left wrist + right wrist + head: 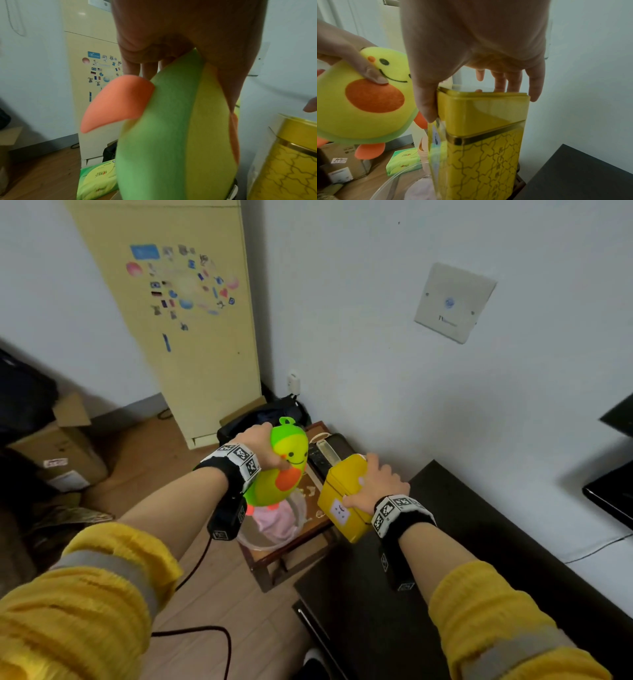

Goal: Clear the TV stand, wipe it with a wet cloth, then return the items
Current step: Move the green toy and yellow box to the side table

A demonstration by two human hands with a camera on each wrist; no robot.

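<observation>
Head view: tin [342, 494] beside stand edge [424, 470]

The dark flat TV stand surface [479, 542] lies bare; a clear glass bowl [294, 529] and black remote [317, 462] crowd the small wooden side table [308, 537].

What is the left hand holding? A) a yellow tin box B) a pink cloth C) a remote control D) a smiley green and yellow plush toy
D: the left hand grips the smiley plush toy, while the right hand holds the yellow tin.
</observation>
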